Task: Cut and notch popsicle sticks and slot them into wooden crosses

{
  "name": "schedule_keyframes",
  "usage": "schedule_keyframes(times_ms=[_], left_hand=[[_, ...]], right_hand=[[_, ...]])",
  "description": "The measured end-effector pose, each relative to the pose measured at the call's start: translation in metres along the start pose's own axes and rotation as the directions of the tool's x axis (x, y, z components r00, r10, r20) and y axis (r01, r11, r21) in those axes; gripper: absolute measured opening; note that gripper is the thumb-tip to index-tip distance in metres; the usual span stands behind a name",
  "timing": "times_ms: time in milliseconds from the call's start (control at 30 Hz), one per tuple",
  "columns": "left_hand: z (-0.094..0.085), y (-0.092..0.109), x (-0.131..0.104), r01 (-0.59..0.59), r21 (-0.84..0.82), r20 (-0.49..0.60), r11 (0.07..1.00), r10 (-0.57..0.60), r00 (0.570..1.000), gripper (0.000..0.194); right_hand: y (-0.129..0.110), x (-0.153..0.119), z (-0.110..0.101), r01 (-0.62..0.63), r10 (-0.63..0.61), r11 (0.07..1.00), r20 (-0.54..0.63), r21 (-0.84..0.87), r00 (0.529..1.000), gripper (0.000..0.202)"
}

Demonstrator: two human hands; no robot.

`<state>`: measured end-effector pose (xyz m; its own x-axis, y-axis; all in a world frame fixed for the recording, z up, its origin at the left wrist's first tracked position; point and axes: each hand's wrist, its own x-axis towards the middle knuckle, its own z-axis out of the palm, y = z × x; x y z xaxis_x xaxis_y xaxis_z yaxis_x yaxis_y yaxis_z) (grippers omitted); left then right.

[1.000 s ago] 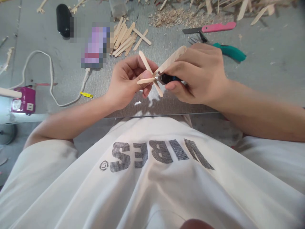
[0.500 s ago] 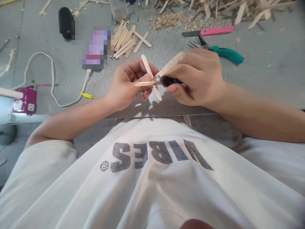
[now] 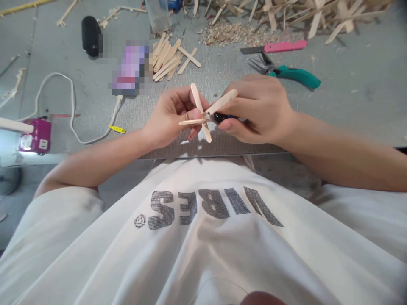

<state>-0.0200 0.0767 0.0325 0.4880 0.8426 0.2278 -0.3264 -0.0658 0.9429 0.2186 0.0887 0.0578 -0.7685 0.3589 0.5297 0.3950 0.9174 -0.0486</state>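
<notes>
Grey and slightly textured, the worktop (image 3: 349, 110) is crowded at its far edge with wooden offcuts and a heap of pale shavings (image 3: 235, 34). Just above its near edge, the left hand (image 3: 168, 116) is closed on a small cross of flat wooden craft sticks (image 3: 199, 114): one stick runs from far to near, another lies across it and points left. The right hand (image 3: 257, 112) is closed around a small black-bodied tool (image 3: 222, 117), whose tip meets the place where the sticks cross; the same hand also presses a third, broader stick (image 3: 222, 101) against that joint, slanting up to the right. What kind of tool it is I cannot tell, because the fingers hide most of it. As a judgement, the piece is only partly assembled: two sticks look already joined, the third is being fixed, and whether more will be added cannot be seen. On the far side lie a loose pile of unused flat sticks (image 3: 168, 57), a pink-handled knife (image 3: 280, 46) and teal-handled pliers (image 3: 292, 74), all well apart from the hands. To the left a white cable (image 3: 73, 114) runs to a magenta socket block (image 3: 34, 137).
</notes>
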Motion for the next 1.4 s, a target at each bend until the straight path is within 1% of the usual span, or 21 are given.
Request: schedule_keyframes(times_ms=[67,167,200,267,400,500,567,667,767,833,867,933,1000,1067,1200,1400], left_hand=[[-0.002,0.001,-0.002,0.021,0.016,0.023,1.000,-0.021,1.000,0.061],[-0.004,0.004,-0.005,0.058,0.054,0.017,0.997,-0.059,0.998,0.063],[-0.003,0.004,-0.005,0.075,0.055,0.017,0.996,-0.076,0.997,0.063],[-0.003,0.005,-0.006,0.097,0.040,0.023,0.995,-0.098,0.995,0.064],[-0.001,0.004,-0.005,0.078,0.027,0.028,0.997,-0.079,0.996,0.066],[0.000,0.005,-0.005,0.026,0.021,0.058,0.999,-0.027,0.998,0.062],[-0.001,0.006,-0.006,0.007,0.042,0.051,0.999,-0.009,0.999,0.061],[-0.003,0.003,-0.007,0.027,0.083,0.025,0.996,-0.029,0.999,0.063],[-0.005,-0.002,-0.006,-0.003,0.045,0.050,0.999,0.001,0.999,0.061],[-0.004,-0.001,-0.006,-0.019,0.024,0.042,1.000,0.018,0.999,0.060],[-0.003,0.001,-0.006,0.000,0.018,0.028,1.000,-0.001,1.000,0.060],[0.001,0.008,-0.007,0.093,-0.004,0.014,0.996,-0.093,0.996,0.064],[0.003,0.016,-0.007,0.193,-0.036,0.045,0.981,-0.192,0.980,0.068],[0.005,0.021,-0.007,0.241,-0.065,0.095,0.968,-0.234,0.968,0.070],[0.005,0.023,-0.006,0.254,-0.112,0.159,0.961,-0.235,0.959,0.069],[0.006,0.024,-0.007,0.256,-0.167,0.187,0.952,-0.224,0.956,0.063]], right_hand=[[0.000,0.000,0.002,0.050,-0.049,0.998,-0.043,0.025,0.998,0.069],[0.002,0.001,0.006,0.149,-0.138,0.987,-0.155,0.057,0.978,0.056],[0.003,0.000,0.007,0.168,-0.154,0.983,-0.176,0.068,0.972,0.053],[0.004,-0.001,0.009,0.185,-0.168,0.979,-0.182,0.085,0.969,0.048],[0.003,-0.004,0.010,0.182,-0.169,0.980,-0.155,0.080,0.973,0.050],[0.003,-0.006,0.011,0.126,-0.120,0.988,-0.068,0.089,0.990,0.059],[0.003,-0.008,0.011,0.090,-0.089,0.991,-0.020,0.100,0.996,0.062],[0.003,-0.010,0.012,0.076,-0.075,0.993,-0.011,0.093,0.997,0.064],[0.004,-0.011,0.014,0.066,-0.066,0.995,0.001,0.068,0.998,0.067],[0.004,-0.011,0.014,0.054,-0.054,0.997,0.001,0.052,0.999,0.069],[0.004,-0.010,0.014,0.050,-0.050,0.998,-0.006,0.047,0.999,0.070],[0.003,-0.008,0.013,0.061,-0.060,0.997,-0.034,0.052,0.998,0.070],[0.001,-0.005,0.011,0.088,-0.084,0.994,-0.065,0.070,0.994,0.067],[0.000,-0.003,0.010,0.128,-0.118,0.988,-0.109,0.088,0.987,0.061],[0.001,-0.001,0.011,0.215,-0.188,0.969,-0.196,0.126,0.962,0.044],[0.005,-0.001,0.013,0.225,-0.194,0.951,-0.154,0.213,0.969,0.035]])
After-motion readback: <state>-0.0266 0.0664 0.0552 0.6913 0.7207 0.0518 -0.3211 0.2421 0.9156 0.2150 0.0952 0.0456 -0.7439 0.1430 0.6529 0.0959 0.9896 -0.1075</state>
